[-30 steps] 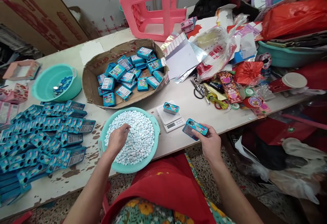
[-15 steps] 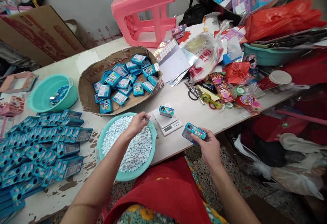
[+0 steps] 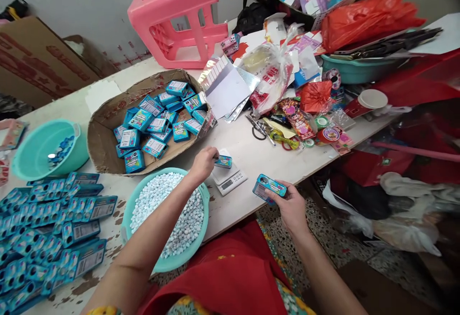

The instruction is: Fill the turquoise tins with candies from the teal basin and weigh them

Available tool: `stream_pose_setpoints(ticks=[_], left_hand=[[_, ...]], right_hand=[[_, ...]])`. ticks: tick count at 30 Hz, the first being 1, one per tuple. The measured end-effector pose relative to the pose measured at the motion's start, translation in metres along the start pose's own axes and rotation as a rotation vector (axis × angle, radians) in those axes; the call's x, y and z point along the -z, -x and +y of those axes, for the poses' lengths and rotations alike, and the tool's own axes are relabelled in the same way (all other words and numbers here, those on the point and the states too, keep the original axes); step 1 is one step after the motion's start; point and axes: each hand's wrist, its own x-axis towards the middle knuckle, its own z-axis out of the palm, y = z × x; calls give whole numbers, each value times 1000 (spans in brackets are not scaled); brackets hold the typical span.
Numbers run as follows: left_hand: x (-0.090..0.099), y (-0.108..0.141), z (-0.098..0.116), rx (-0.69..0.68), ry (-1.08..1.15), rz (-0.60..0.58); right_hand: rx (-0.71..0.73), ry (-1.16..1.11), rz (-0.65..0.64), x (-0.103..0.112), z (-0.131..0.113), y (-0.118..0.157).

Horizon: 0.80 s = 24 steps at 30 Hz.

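Observation:
My left hand [image 3: 204, 162] is over the left end of a blue tin [image 3: 223, 161] on a white digital scale [image 3: 230, 180]. Its fingers are closed together at the tin's opening; anything between them is too small to make out. In my right hand [image 3: 292, 204] is a second blue tin [image 3: 269, 188], tilted, its round opening facing up, to the right of the scale. A turquoise basin [image 3: 205, 209] full of small pale blue and white pieces [image 3: 176, 224] lies below my left forearm.
A torn cardboard tray [image 3: 104, 137] holds several blue tins. Rows of blue tins [image 3: 72, 209] cover the left side, below a turquoise bowl [image 3: 32, 147]. A pink stool [image 3: 179, 22] lies behind. Scissors [image 3: 260, 130], bags and packaging clutter the right.
My left hand has moved from above the basin to the tin on the scale. My right hand still holds its tin. The view has shifted slightly to the right.

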Motion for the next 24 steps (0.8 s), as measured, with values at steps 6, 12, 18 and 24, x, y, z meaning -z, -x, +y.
stream_pose_setpoints(ticks=[6,12,18,24], left_hand=[[11,28,-14,251,365,227],[25,117,-50,468,159,220],[13,171,-66,515,-58,4],[8,180,-66,484,-105,-20]], right_hand=[[19,28,-12,-5,-5,1],[12,49,-23,-12,-7,7],[16,36,-44,-21,-1,14],[41,56,-77,-27,7,22]])
